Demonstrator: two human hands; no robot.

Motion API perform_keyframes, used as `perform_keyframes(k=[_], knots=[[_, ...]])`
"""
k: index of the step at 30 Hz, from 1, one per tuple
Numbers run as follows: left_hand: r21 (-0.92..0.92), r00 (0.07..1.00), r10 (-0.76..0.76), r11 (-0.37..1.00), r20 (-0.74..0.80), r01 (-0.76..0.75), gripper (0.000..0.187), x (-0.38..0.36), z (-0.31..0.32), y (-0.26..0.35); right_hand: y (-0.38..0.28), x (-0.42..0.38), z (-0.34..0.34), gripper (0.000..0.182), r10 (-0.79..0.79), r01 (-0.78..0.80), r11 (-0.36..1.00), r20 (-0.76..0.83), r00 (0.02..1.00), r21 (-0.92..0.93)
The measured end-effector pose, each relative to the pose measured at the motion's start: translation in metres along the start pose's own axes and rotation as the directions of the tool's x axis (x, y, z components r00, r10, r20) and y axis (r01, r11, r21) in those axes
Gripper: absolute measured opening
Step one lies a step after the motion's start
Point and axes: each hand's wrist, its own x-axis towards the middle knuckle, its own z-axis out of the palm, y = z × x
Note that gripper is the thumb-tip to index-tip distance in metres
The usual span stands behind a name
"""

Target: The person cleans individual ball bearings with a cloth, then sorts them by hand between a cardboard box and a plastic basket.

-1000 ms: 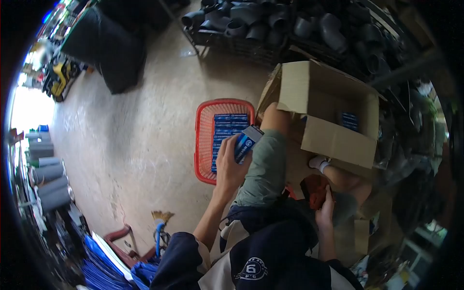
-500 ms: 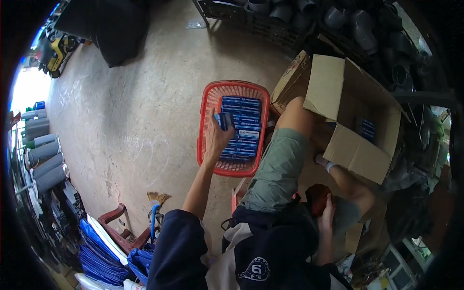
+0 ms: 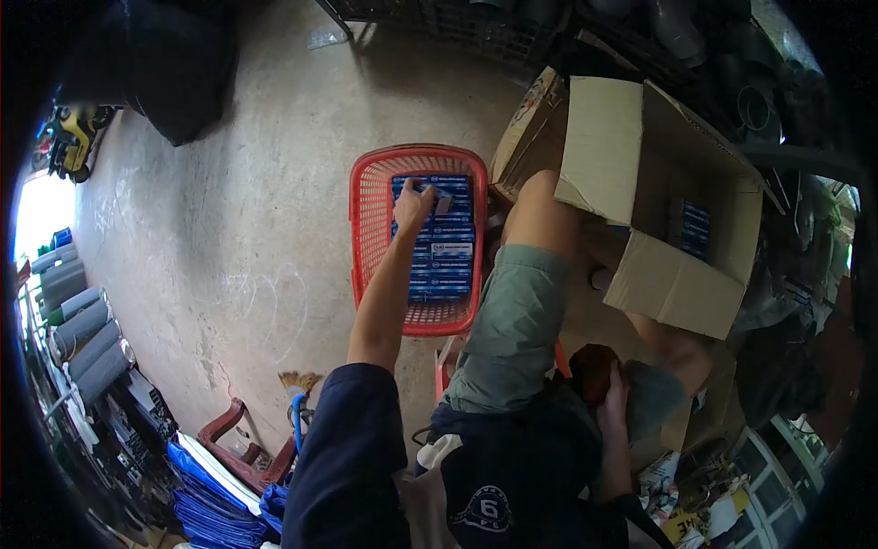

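A red plastic basket (image 3: 359, 247) stands on the floor in front of me, with rows of small blue boxes (image 3: 448, 265) packed in it. My left hand (image 3: 413, 207) is over the far part of these rows, its fingers closed on a small blue box (image 3: 444, 202) held at a tilt. Low on the right, my right hand (image 3: 616, 403) is beside my leg, its fingers round a dark reddish-brown object (image 3: 593, 368) whose kind I cannot make out.
Right of the basket, an open cardboard carton (image 3: 599, 137) holds more blue boxes (image 3: 693, 229). My bent knee (image 3: 535, 206) comes between basket and carton. Grey rolls (image 3: 87, 339), blue folded sheeting (image 3: 215, 508) and a wooden chair (image 3: 240, 448) are at left. Dark crates (image 3: 466, 37) line the back.
My left hand has moved the small blue box farther back over the rows and turned it. My right hand stays on the reddish-brown object. The whole view has shifted slightly.
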Motion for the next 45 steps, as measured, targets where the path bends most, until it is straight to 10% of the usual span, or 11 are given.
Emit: perform_keyframes(k=[19,34,40,45], knots=[[0.549,0.940,0.220,0.768,0.259,-0.331,0.048,-0.006,0.022,0.010,-0.003,0.005,0.004,0.052,0.006,-0.018,0.996,0.134,0.991,0.089],[0.297,0.864,0.205,0.882,0.460,-0.367,0.049,0.007,0.048,-0.018,-0.007,0.005,0.009,0.053,0.078,-0.083,0.993,0.057,0.995,0.084],[0.354,0.892,0.387,0.821,0.232,-0.448,0.043,-0.012,0.034,-0.003,0.006,0.014,-0.001,0.059,0.032,-0.039,0.994,0.074,0.997,0.097],[-0.149,0.784,0.620,0.776,0.003,-0.613,0.026,-0.057,-0.027,0.054,-0.003,0.004,0.013,0.058,0.013,-0.020,0.996,0.084,0.996,0.090]])
